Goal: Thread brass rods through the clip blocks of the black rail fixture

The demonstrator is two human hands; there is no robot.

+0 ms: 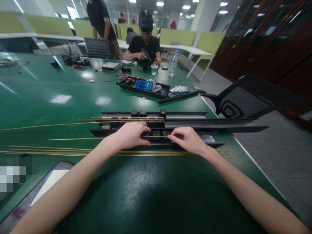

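Note:
A thin brass rod (159, 136) runs lengthwise over a row of small black blocks (156, 133) in the nearest black channel rail (214, 145). At the rod's right end, the fingertips of my right hand (187, 138) are pinched on it. My left hand (130, 134) has thumb and fingers closed around a black block at the left of the row, and the rod passes behind this hand, coming out at its left. Farther rails (234, 121) lie parallel, with other brass rods (126, 120) across their blocks.
Several loose brass rods (170, 152) lie in front of the rails. Beyond are a black tray (161, 93) with a blue box (143, 84), a water bottle (174, 64) and a plastic cup (154, 69). A co-worker (145, 45) sits across the table; a black chair (246, 97) stands at the right.

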